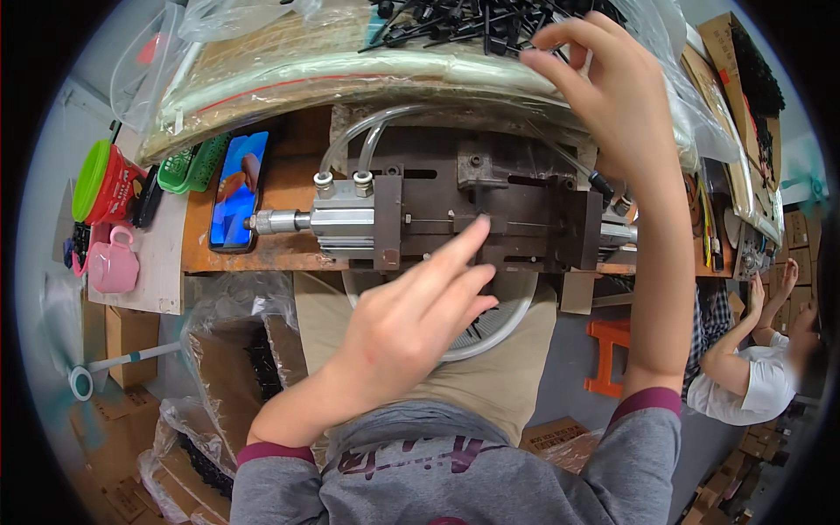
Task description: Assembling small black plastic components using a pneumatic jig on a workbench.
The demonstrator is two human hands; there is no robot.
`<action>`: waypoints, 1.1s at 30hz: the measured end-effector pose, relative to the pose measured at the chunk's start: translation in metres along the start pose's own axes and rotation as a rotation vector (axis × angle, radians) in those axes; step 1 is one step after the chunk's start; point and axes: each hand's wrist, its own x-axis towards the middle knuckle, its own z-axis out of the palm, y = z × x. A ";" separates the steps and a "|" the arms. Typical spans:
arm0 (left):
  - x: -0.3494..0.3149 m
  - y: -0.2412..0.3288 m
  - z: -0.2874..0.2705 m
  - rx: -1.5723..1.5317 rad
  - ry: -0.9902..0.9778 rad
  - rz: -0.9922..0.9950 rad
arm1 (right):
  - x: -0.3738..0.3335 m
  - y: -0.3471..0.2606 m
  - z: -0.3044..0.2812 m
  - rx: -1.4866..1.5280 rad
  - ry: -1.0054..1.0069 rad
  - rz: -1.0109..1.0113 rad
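Observation:
My left hand (407,319) reaches over a dark metal press fixture (437,197). Its index fingertip rests at the middle of the fixture, by a narrow slot, and the other fingers are stretched and apart. Whether a small part lies under that fingertip I cannot make out. Up at the right, my right hand (612,87) is raised beside a heap of thin black plastic parts (490,22). Its thumb and fingers curve with a gap between them, and nothing shows in the gap. A silver air cylinder (343,219) with clear hoses joins the fixture's left end.
A phone (238,192) lies on the wooden bench, left of the cylinder. Beyond it stand a green basket (206,164) and a pink cup (114,265). A white basket (512,319) sits on my lap below the fixture. Another person (744,367) sits at the right, near an orange stool (605,354).

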 end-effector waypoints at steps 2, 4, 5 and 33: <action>-0.013 -0.004 0.014 0.104 -0.040 -0.010 | 0.033 -0.011 -0.006 0.005 -0.477 0.336; -0.018 -0.008 0.025 0.189 -0.071 0.006 | 0.037 -0.006 0.000 0.066 -0.470 0.326; -0.017 -0.011 0.031 0.234 -0.034 0.047 | 0.037 -0.004 0.002 0.096 -0.466 0.323; 0.168 -0.078 -0.057 0.665 -0.057 -0.129 | -0.164 -0.082 0.013 0.344 -0.165 0.164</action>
